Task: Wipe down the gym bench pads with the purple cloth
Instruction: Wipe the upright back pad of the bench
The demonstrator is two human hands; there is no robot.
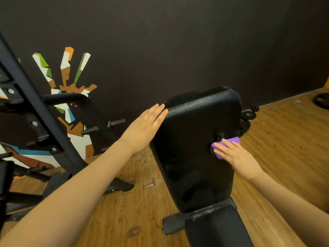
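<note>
Right hand (236, 155), fingers straight, presses the purple cloth (225, 146) flat against the inclined back pad (194, 139), right of frame centre. Left hand (144, 129) is open, fingers extended, fingertips touching the pad's upper left edge. Seat pad (215, 227) sits at lower centre. Wooden floor (124, 202) lies beneath; black rack (35, 104) stands at left.

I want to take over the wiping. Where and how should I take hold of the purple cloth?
Probably by the bare corner of the cloth that sticks out past the right hand, coming from the right edge of the back pad. The rest lies flat under straight fingers pressed to the pad.
</note>
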